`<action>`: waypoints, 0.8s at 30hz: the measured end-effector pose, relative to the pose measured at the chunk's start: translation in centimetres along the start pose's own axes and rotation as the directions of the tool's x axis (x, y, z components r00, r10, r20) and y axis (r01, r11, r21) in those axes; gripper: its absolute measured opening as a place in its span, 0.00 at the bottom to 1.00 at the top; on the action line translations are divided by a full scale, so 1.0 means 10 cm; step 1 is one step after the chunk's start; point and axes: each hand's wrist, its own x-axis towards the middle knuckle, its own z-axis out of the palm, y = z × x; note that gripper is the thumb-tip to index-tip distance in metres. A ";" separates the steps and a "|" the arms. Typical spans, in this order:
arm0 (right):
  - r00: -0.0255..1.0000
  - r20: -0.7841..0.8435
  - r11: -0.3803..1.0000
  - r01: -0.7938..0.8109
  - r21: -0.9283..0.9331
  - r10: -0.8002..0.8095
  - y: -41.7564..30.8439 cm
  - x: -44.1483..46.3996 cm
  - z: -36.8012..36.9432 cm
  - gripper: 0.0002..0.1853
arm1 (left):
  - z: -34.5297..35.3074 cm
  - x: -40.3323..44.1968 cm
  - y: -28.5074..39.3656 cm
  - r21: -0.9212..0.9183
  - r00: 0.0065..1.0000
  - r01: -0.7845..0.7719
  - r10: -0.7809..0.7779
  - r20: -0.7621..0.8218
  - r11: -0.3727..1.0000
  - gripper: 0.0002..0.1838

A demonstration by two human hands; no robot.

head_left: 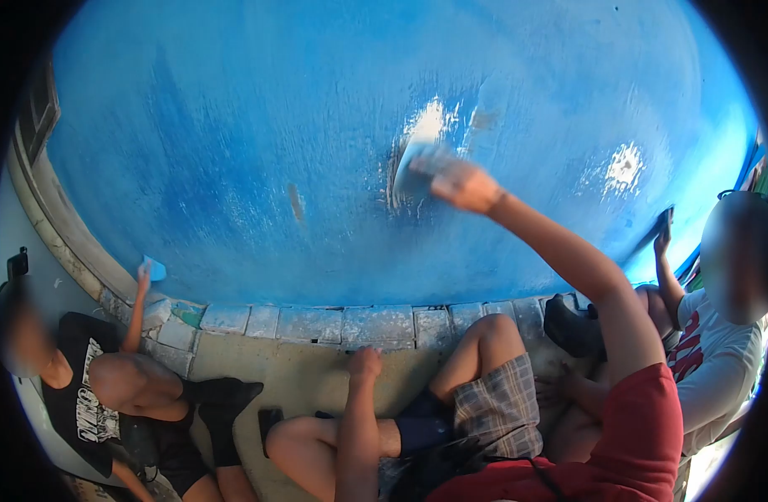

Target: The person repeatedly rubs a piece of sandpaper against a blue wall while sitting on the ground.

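Observation:
My right hand is raised to the wet blue wall, closed around a flat scraper. Motion blurs both the hand and the tool. The scraper's pale blue blade lies against or very close to the wall, beside a bright glare patch. Low in the middle, my left hand is curled into a fist above the floor, in front of the stone edging. Whether anything sits inside that fist is hidden.
A person in black at left holds a light blue flat tool by the wall. Close at right, a person in a white shirt holds a dark tool to the wall. Stone blocks line the wall's base.

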 end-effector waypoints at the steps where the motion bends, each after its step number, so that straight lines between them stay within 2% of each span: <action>1: 0.980 -0.162 0.984 -0.138 -0.115 0.118 0.14 0.08 -0.13 0.07 | -0.05 -0.01 0.02 0.005 1.000 0.018 -0.018 0.017 1.000 0.24; 2: 0.930 -0.150 0.940 -0.342 -0.022 0.335 0.12 0.10 -0.21 0.09 | -0.07 0.00 0.02 -0.004 1.000 0.008 -0.008 0.030 1.000 0.24; 3: 0.835 -0.130 0.845 -0.532 0.064 0.535 0.10 0.13 -0.29 0.10 | -0.08 0.00 0.04 -0.020 0.999 -0.002 0.002 0.047 1.000 0.24; 5: 0.966 -0.081 0.956 -0.257 -0.145 0.247 0.00 -0.22 0.04 0.19 | -0.07 -0.03 0.03 -0.026 0.998 -0.023 0.025 0.066 0.999 0.23; 6: 0.945 0.208 0.904 -0.306 0.299 0.251 -0.26 -0.25 -0.02 0.18 | -0.05 -0.03 0.02 -0.030 0.997 -0.033 0.035 0.062 0.999 0.22; 9: 0.978 -0.076 0.972 -0.201 -0.124 0.192 0.09 -0.34 -0.01 0.20 | 0.03 0.12 -0.11 -0.070 0.999 -0.031 0.033 0.019 0.997 0.20; 10: 0.741 -0.234 0.750 -0.658 -0.065 0.630 0.04 -0.19 -0.18 0.21 | 0.03 0.09 -0.09 -0.097 0.999 -0.031 0.032 0.012 0.995 0.20; 13: 0.832 -0.140 0.801 -0.554 -0.226 0.536 -0.27 -0.46 0.14 0.15 | -0.02 0.05 -0.05 -0.066 0.998 -0.035 0.038 0.054 0.997 0.14; 14: 0.892 0.127 0.892 -0.445 0.078 0.433 -0.53 -0.73 0.32 0.13 | 0.05 0.06 -0.12 -0.086 0.998 -0.043 0.048 0.049 0.995 0.13; 15: 0.919 0.323 0.849 -0.349 0.396 0.227 -0.79 -1.01 0.47 0.11 | 0.16 0.18 -0.18 -0.112 0.998 -0.057 0.061 0.033 0.992 0.12; 16: 0.914 0.405 0.978 -0.109 0.179 0.028 -1.06 -1.23 0.45 0.09 | 0.22 0.25 -0.23 -0.138 0.997 -0.071 0.074 0.014 0.988 0.12; 17: 0.903 0.428 0.977 -0.125 0.176 0.038 -1.30 -1.49 0.52 0.12 | 0.20 0.24 -0.22 -0.130 0.996 -0.083 0.086 0.018 0.988 0.12; 18: 0.833 0.551 0.955 -0.197 0.222 0.044 -1.53 -1.62 0.49 0.14 | 0.16 0.20 -0.21 -0.120 0.995 -0.091 0.094 0.018 0.989 0.13; 20: 0.780 0.556 0.869 -0.456 0.190 0.288 -1.99 -1.76 0.40 0.16 | 0.07 0.16 -0.17 -0.121 0.996 -0.092 0.092 -0.007 0.988 0.14; 22: 0.664 0.570 0.666 -0.702 0.253 0.484 -2.45 -2.02 0.53 0.19 | 0.03 0.07 -0.11 -0.129 0.996 -0.089 0.087 -0.024 0.988 0.14; 24: 0.707 0.568 0.721 -0.641 0.263 0.422 -2.62 -2.02 0.51 0.20 | -0.01 0.07 -0.05 -0.125 0.999 -0.054 0.052 -0.013 0.991 0.14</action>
